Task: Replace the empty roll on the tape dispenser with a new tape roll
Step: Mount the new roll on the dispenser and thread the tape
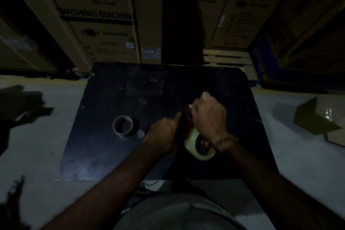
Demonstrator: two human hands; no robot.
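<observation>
A red tape dispenser (188,129) sits on the black table (130,99) right of centre, with a pale new tape roll (193,141) mounted on it. My right hand (209,117) is closed over the dispenser's front part from above; a gold bracelet circles that wrist. My left hand (164,132) grips the dispenser's left side, index finger stretched forward along it. The empty brown cardboard core (124,126) stands on the table to the left, apart from both hands. The dim light hides the dispenser's handle and blade.
Tall cardboard washing-machine boxes (97,15) stand close behind the table. A folded cardboard piece (317,117) lies on the grey floor at right. Dark scraps (24,106) lie on the floor at left. My torso sits near the table's front edge.
</observation>
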